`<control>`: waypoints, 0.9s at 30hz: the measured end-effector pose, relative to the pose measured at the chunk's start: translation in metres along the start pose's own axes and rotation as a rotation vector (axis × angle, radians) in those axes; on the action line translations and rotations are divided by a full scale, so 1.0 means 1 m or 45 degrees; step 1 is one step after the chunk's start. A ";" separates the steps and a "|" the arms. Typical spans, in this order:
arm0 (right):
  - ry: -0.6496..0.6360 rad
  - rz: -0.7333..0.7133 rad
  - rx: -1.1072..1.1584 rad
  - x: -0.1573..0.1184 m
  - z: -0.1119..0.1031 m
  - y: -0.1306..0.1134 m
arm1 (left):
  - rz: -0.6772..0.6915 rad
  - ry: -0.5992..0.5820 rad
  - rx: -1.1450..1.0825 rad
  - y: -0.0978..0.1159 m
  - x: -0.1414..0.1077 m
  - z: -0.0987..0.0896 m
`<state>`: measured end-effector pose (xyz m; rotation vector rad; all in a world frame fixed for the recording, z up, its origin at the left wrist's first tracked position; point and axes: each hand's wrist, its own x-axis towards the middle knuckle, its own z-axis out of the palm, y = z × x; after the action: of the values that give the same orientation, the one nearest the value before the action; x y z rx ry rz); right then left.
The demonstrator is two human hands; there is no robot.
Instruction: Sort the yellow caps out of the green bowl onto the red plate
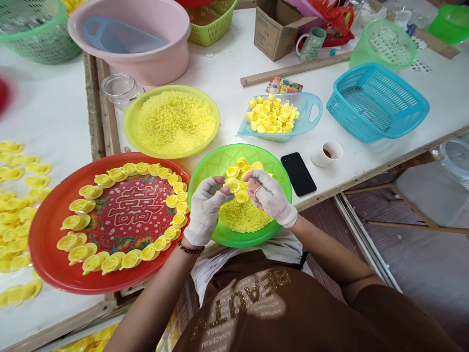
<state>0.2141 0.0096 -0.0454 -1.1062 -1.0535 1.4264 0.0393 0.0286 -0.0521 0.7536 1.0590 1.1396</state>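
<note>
My left hand (205, 210) and my right hand (270, 196), both in white cloth gloves, meet above a green plastic bowl (273, 168). My left fingertips pinch a small yellow plastic cap (232, 185). My curled right fingers rest on another yellow cap (241, 196). Loose yellow granules (242, 217) and several caps fill the bowl beneath my hands. To the left, a ring of yellow cup-shaped pieces (91, 263) lines a red tray (47, 249). Farther ahead, a yellow plate (132, 132) holds a heap of yellow granules, and a pale blue tray (311, 112) holds more caps.
A black phone (298, 174) and a white cup (327, 153) lie right of the bowl. Teal (377, 102) and green baskets, a pink basin (128, 29), a cardboard box (276, 29), a mug (311, 44) and a wooden strip (293, 71) stand beyond. The table edge runs along the right.
</note>
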 end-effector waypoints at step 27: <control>-0.870 -0.253 -1.620 -0.020 -0.013 0.000 | 0.283 0.389 1.067 0.079 -0.021 -0.103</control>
<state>0.2281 -0.0099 -0.0455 -1.2650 -2.6788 0.8789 -0.0861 0.0266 -0.0112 1.4047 1.7846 0.9949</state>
